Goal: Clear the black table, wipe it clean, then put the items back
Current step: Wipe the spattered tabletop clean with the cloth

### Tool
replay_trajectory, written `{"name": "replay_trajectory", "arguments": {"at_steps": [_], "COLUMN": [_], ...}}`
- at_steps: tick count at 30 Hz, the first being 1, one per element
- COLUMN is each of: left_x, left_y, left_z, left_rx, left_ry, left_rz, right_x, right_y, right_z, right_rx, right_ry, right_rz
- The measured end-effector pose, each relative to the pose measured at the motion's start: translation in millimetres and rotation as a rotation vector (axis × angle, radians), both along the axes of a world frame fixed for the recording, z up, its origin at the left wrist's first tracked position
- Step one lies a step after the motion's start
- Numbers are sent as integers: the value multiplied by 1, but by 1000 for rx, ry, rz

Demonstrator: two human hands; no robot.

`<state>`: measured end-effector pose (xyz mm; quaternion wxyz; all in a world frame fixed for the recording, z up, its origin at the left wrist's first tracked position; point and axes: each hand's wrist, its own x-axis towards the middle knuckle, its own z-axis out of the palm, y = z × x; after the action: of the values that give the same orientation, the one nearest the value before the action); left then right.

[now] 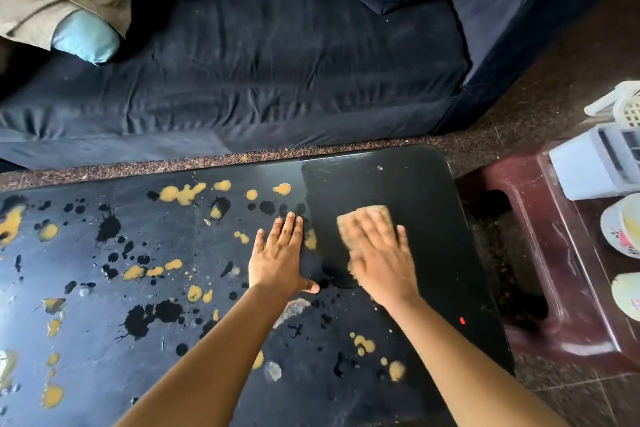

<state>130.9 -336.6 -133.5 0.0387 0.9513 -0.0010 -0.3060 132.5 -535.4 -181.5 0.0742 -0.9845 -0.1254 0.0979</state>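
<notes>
Black and glossy, the table (420, 184) fills the lower half of the head view, and most of it is spattered with yellow blotches (183, 192) and ink-dark splashes (109, 227). One darker, streak-free patch lies toward 2 o'clock on the tabletop, and it reads as the part already wiped. At the patch's near edge the right hand (379, 255) lies flat with fingers spread, pressing a tan cloth (367, 212) to the surface; the hand is motion-blurred, so the stroke's direction cannot be told. Just beside it, at 9 o'clock from the cloth, the left hand (277, 258) rests palm down with fingers straight, holding nothing and seemingly bracing the body. No loose items show on the table, so clearing looks done and wiping is the step in hand, at an early stage given how much spatter remains. The set-aside things appear to sit at 3 o'clock on a maroon plastic stool (540, 218): a white container (595, 166) and some patterned plates (620, 225), partly cut off by the frame edge. A dark blue sofa (277, 80) runs across 12 o'clock, well apart from the work. The next move calls for firm, overlapping passes carried leftward toward 9 o'clock across the blotches, with the bracing hand shifting clear of the cloth's path; dried spots may need repeated rubbing
</notes>
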Motion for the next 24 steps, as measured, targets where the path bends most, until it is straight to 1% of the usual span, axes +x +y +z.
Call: {"name": "replay_trajectory", "arguments": {"at_steps": [2, 3, 4, 5, 7, 8, 9, 10, 11, 14, 15, 16, 17, 19, 20, 21, 22, 23, 24], "left_x": [1, 1, 1, 1, 2, 2, 3, 2, 2, 2, 3, 3, 2, 2, 2, 2, 1, 1, 1], "left_y": [-1, -1, -1, -1, -2, -2, -2, -3, -3, -3, -3, -3, -2, -1, -1, -1, -1, -1, -1], "left_z": [0, 0, 1, 1, 1, 2, 2, 3, 3, 2, 2, 2, 2, 1, 1, 2, 2, 2, 1], "left_rx": [11, 14, 18, 22, 22, 20, 21, 25, 30, 34, 32, 30, 27, 18, 19, 20, 20, 20, 22], "left_ry": [6, 8, 11, 12, 17, 21, 23, 26, 28, 31, 30, 27, 21, 13, 13, 16, 20, 21, 18], "left_rz": [-1, -3, -5, -4, -2, -2, -2, -3, -6, -15, -15, -14, -11, -13, -17, -18, -16, -15, -16], "right_x": [-2, -4, -8, -13, -23, -25, -25, -25, -25, -26, -28, -31, -35, -42, -42, -41, -41, -40, -41], "right_y": [-3, 7, 21, 37, 54, 50, 40, 27, 14, 9, 21, 35, 48, 55, 45, 30, 14, -1, -11], "right_z": [2, 3, 4, 4, 4, 4, 3, 2, 2, 3, 5, 6, 7, 6, 4, 2, 1, 0, -1], "right_rx": [-18, -19, 3, 38, 73, 62, 45, 24, 8, -10, 15, 59, 95, 87, 65, 41, 6, -25, -38], "right_ry": [-3, 4, 6, -2, -17, -19, -29, -35, -33, -25, -25, -29, -36, -38, -43, -47, -40, -29, -22], "right_rz": [-234, -310, -333, -283, -50, 58, 120, 121, 60, -282, -346, -347, -266, 23, 133, 176, 150, 58, -78]}}
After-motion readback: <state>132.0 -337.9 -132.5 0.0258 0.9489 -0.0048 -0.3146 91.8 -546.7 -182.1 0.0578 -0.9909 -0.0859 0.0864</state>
